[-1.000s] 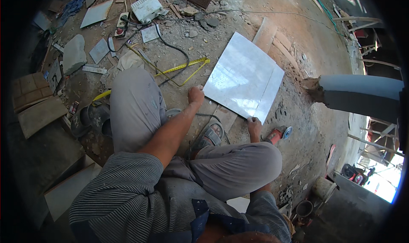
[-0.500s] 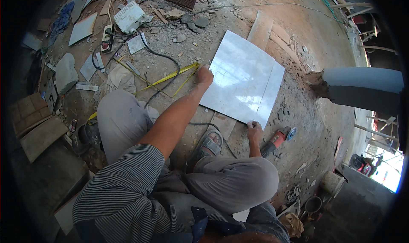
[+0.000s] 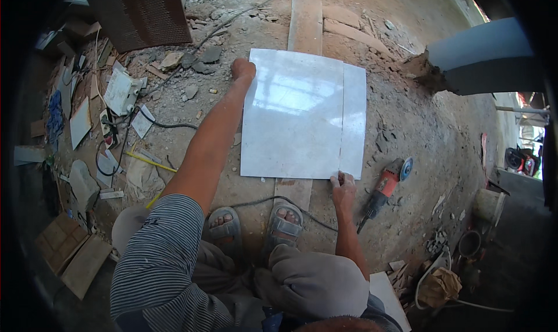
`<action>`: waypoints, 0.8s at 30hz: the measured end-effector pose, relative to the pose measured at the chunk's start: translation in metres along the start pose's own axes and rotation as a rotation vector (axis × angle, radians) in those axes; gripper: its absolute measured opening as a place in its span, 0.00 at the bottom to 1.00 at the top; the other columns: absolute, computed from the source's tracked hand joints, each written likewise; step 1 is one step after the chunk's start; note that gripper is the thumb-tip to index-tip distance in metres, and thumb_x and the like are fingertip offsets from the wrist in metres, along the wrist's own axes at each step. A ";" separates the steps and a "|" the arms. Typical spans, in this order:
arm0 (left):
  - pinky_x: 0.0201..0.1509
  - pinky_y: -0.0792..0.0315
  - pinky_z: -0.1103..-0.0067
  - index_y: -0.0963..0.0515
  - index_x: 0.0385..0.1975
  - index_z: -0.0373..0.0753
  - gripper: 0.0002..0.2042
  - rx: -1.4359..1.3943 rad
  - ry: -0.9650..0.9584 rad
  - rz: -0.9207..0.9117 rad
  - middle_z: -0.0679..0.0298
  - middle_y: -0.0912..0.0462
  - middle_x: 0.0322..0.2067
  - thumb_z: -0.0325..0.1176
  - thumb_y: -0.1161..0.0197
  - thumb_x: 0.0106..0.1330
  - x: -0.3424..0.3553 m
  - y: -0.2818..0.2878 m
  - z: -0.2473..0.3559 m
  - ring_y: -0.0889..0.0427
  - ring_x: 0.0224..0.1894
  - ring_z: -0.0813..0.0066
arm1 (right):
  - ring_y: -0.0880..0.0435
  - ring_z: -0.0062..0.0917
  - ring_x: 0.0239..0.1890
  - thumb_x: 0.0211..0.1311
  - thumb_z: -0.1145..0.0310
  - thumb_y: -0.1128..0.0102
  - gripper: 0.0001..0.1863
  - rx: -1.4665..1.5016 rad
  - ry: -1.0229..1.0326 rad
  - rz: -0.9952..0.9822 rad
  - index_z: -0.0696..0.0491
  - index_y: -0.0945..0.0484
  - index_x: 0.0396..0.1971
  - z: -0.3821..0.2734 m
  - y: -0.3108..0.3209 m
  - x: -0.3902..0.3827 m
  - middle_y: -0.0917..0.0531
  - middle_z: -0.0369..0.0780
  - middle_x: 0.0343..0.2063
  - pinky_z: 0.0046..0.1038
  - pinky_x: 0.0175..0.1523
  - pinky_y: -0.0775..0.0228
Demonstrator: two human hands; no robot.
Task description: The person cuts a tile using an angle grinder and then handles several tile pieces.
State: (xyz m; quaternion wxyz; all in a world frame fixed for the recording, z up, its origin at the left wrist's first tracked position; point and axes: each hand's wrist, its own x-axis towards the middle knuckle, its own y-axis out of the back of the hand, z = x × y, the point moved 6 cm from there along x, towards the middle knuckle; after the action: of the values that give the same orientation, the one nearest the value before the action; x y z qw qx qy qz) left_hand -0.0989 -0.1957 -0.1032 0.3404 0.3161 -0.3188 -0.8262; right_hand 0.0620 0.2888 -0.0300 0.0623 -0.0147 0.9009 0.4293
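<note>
A large pale, glossy tile (image 3: pixel 290 140) lies in front of me, with a thin straight line running from far to near close to its right side. My left hand (image 3: pixel 243 70) is closed on the tile's left edge near the far corner. At the near edge, my right hand (image 3: pixel 344 188) grips the tile beside the end of that line, fingertips on the surface and edge. Just right of this hand an angle grinder (image 3: pixel 386 184) with a red and black body and a bluish disc rests on the ground. A board (image 3: pixel 305 24) runs underneath the tile, showing beyond both its far and near edges.
A yellow measuring tape (image 3: pixel 152 162) and a dark cable (image 3: pixel 174 125) lie at left among rubble. A power strip (image 3: pixel 106 125) and white box (image 3: pixel 121 90) are farther left. A column (image 3: pixel 482 56) is at right, a bucket (image 3: pixel 488 207) at lower right.
The tile now appears squared to me instead of slanted. My left hand has moved up along its left edge to near the far corner; my right hand remains on the near edge.
</note>
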 end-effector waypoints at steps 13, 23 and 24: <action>0.48 0.25 0.76 0.18 0.39 0.33 0.17 -0.447 0.107 -0.047 0.55 0.17 0.45 0.27 0.26 0.48 0.020 -0.008 -0.031 0.17 0.45 0.67 | 0.19 0.32 0.31 0.53 0.72 0.33 0.15 0.174 0.004 0.041 0.61 0.20 0.41 0.011 -0.002 -0.005 0.21 0.45 0.31 0.30 0.37 0.26; 0.32 0.28 0.80 0.19 0.40 0.34 0.14 -0.420 0.124 -0.058 0.63 0.16 0.39 0.23 0.31 0.51 0.010 0.006 -0.021 0.20 0.32 0.75 | 0.18 0.32 0.31 0.51 0.73 0.31 0.15 0.159 0.046 0.049 0.59 0.19 0.41 0.013 -0.004 -0.004 0.20 0.44 0.32 0.29 0.37 0.26; 0.32 0.28 0.80 0.18 0.39 0.34 0.14 -0.408 0.121 -0.054 0.63 0.16 0.38 0.23 0.30 0.51 0.011 0.007 -0.021 0.20 0.32 0.75 | 0.18 0.32 0.31 0.51 0.73 0.31 0.15 0.150 0.050 0.047 0.59 0.19 0.41 0.012 -0.003 -0.004 0.20 0.44 0.32 0.29 0.37 0.26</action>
State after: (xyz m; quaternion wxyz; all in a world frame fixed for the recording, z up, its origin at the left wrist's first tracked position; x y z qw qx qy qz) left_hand -0.0868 -0.2148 -0.1139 0.3934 0.2980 -0.1151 -0.8621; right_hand 0.0678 0.2956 -0.0394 0.0308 0.0003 0.9318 0.3617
